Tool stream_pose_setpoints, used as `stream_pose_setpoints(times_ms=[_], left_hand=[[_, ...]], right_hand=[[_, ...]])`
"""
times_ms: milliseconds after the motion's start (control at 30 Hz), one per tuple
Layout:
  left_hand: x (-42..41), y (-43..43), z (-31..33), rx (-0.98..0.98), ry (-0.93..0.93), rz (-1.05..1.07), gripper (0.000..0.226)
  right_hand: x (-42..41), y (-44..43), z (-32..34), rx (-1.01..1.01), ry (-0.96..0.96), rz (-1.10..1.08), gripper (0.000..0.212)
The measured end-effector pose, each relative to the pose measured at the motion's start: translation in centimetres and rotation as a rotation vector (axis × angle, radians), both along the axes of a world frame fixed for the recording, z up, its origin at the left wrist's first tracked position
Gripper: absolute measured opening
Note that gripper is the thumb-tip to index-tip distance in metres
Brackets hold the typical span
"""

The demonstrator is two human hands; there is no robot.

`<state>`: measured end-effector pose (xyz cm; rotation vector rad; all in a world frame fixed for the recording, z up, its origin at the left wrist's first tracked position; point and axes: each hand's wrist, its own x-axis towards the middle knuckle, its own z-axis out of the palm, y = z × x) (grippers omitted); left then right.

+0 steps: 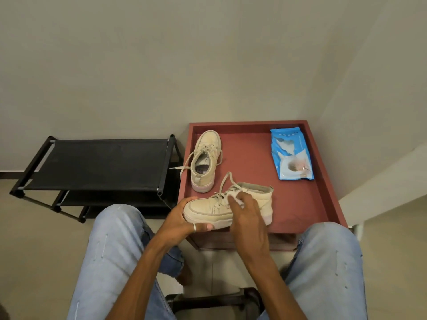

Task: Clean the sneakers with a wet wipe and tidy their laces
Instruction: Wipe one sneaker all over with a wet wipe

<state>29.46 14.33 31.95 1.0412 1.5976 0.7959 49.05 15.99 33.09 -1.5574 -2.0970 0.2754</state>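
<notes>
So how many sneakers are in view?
2. First sneaker: held in the left hand, right hand pressing a wipe on it, at the table edge. Second sneaker: behind it.

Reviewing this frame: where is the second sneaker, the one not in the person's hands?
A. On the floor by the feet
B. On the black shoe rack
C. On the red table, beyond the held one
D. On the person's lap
C: the second sneaker stands on the red table, beyond the held sneaker, which the left hand grips at the toe while the right hand holds a wipe against it.
</notes>
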Motion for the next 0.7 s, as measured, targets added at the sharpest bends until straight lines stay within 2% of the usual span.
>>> stream_pose_setpoints(times_ms=[67,167,267,400,467,700], left_hand=[[0.0,0.0,-0.2,0.005,0.004,-0.004,0.08],[0.0,0.1,-0.3,0.017,0.016,-0.021,0.081],[0.0,0.3,-0.3,0.02,0.02,-0.015,0.08],[-0.2,0.4,-0.6,0.026,-0.017,0.006,0.079],[-0.4,0.4,-0.8,0.03,-0.031,0.01,0.081],[-0.4,0.3,-0.9,0.033,-0.054,0.0,0.081]], right_hand=[[-0.7,-0.6,0.3,0.001,-0.031,0.083,0.046],[-1.0,-0.9,0.6,0.005,-0.052,0.078,0.039],[-0.5,-0.3,0.7,0.011,-0.103,0.019,0.041],[1.5,1.5,0.5,0.033,-0.062,-0.154,0.05],[1.5,1.6,0.2,0.039,-0.056,-0.175,0.051],[-1.2,-0.4,0.2,0.043,-0.085,0.045,0.053]])
